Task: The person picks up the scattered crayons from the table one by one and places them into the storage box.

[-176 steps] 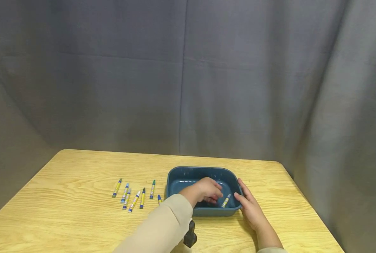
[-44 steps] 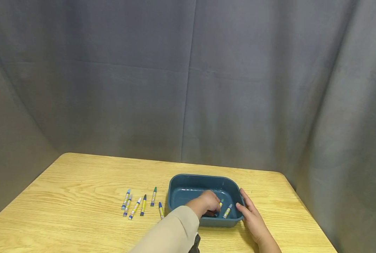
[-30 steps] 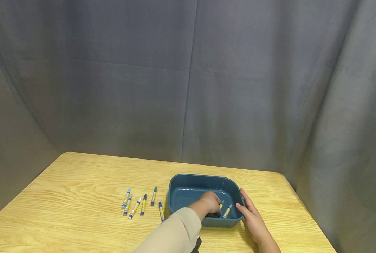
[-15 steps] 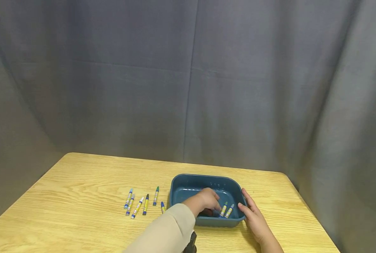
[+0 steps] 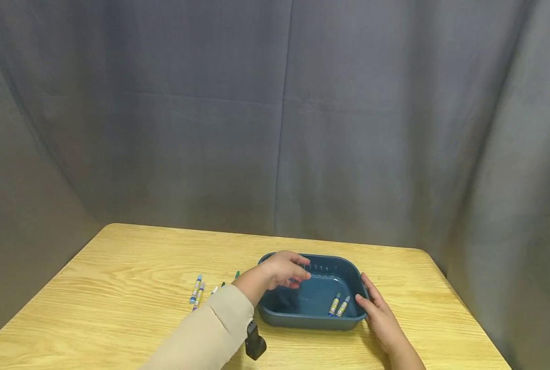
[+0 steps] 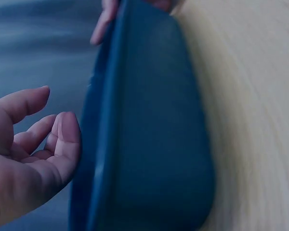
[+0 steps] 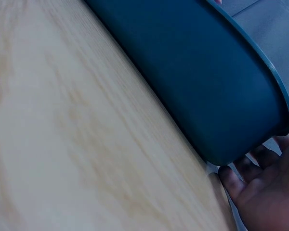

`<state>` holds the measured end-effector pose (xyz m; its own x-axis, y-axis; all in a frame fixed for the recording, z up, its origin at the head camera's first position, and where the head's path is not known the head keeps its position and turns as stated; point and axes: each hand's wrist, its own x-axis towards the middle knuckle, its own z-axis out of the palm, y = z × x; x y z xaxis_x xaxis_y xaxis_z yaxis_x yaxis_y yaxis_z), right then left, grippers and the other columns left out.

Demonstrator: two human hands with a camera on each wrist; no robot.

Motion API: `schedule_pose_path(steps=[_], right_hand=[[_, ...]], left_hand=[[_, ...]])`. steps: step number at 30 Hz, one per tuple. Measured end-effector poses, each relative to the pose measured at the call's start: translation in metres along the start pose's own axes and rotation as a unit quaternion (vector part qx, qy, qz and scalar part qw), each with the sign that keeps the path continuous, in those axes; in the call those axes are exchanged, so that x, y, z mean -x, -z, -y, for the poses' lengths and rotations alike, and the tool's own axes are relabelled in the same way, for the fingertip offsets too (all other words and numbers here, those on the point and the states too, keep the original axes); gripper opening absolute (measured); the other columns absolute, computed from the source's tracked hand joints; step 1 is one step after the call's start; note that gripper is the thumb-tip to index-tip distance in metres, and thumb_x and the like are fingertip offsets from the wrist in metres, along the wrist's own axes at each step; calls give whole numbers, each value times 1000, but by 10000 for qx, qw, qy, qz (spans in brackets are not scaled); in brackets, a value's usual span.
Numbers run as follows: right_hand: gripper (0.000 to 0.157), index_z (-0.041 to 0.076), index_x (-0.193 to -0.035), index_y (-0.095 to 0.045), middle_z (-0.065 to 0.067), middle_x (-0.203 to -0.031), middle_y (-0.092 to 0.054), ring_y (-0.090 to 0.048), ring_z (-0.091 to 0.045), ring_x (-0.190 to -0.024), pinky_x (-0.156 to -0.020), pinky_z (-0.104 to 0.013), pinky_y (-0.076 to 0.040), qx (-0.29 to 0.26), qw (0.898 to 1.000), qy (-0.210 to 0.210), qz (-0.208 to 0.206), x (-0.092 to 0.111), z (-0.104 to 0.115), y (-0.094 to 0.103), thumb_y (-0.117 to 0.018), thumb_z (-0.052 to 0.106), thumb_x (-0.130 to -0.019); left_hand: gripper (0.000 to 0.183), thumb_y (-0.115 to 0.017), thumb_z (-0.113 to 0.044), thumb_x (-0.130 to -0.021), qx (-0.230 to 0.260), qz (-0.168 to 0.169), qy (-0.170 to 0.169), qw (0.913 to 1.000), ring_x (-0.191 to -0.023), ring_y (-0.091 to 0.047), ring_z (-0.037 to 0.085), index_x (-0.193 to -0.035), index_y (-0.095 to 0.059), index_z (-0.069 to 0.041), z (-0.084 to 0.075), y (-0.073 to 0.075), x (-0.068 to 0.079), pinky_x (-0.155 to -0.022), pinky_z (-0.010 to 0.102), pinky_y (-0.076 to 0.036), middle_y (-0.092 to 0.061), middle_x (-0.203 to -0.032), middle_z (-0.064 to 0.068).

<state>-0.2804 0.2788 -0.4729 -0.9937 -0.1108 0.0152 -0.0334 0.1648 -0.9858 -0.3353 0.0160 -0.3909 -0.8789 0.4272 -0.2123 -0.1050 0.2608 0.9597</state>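
Observation:
A dark blue plastic tray stands on the table. Two crayons lie side by side at its right end: a green-tipped crayon and a greyish-blue one. Above the tray's left part is my left hand, its fingers loosely bent and apart, with nothing between them; the left wrist view also shows this bare hand beside the tray rim. My right hand grips the tray's right end, thumb over the rim and fingers along the outer wall; the right wrist view shows those fingers low against the corner.
More crayons lie left of the tray: a light blue crayon, a pale lavender one and a green one, with others partly hidden behind my left sleeve. A grey curtain hangs behind the wooden table.
The green-tipped crayon has gone from the table's left into the tray beside the greyish-blue one. My left hand has let it go, risen and moved left. The right hand stays on the tray.

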Motion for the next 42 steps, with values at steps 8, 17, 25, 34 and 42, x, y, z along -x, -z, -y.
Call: schedule_pose_path(steps=[8,17,25,34,42], right_hand=[[67,11,-158,-5,-19,-164,3,-14,-41,-148,-89,-1,-38,78,10000,-25,38,-2,1,-3,-43,21,-103],[68,10,-158,-3,-21,-164,6,-8,-46,-148,-86,2,-37,51,10000,-17,40,5,1,4,-43,21,-104],[68,8,-158,-2,-19,-164,8,-4,-47,-148,-86,2,-37,-5,10000,-6,79,10,1,7,-42,20,-104],[69,8,-158,-3,-18,-164,8,-2,-46,-148,-86,3,-36,-46,10000,42,24,10,-1,10,-43,20,-104],[68,8,-158,-2,-18,-164,8,-2,-47,-148,-86,4,-34,75,10000,16,46,14,-2,12,-42,20,-104]], left_hand=[[49,-63,-5,-92,-13,-484,-286,9984,-120,-58,39,-139,-50,1,9,63,26,-92,42,-57,-57,-132,23],[51,-58,-9,-95,-7,-1179,-168,9929,-120,-53,43,-142,-44,5,54,121,69,-95,42,-56,-53,-133,28],[54,-59,-10,-93,-597,-1656,41,9844,-98,-60,29,-141,-42,9,84,146,95,-87,40,-58,-56,-125,26],[57,-65,-5,-86,-964,-1947,398,9753,-79,-57,18,-137,-46,11,101,146,106,-70,29,-54,-60,-112,21],[57,-72,1,-79,-1320,-2023,548,9688,-86,-59,19,-131,-52,12,104,140,103,-68,27,-57,-59,-114,23]])
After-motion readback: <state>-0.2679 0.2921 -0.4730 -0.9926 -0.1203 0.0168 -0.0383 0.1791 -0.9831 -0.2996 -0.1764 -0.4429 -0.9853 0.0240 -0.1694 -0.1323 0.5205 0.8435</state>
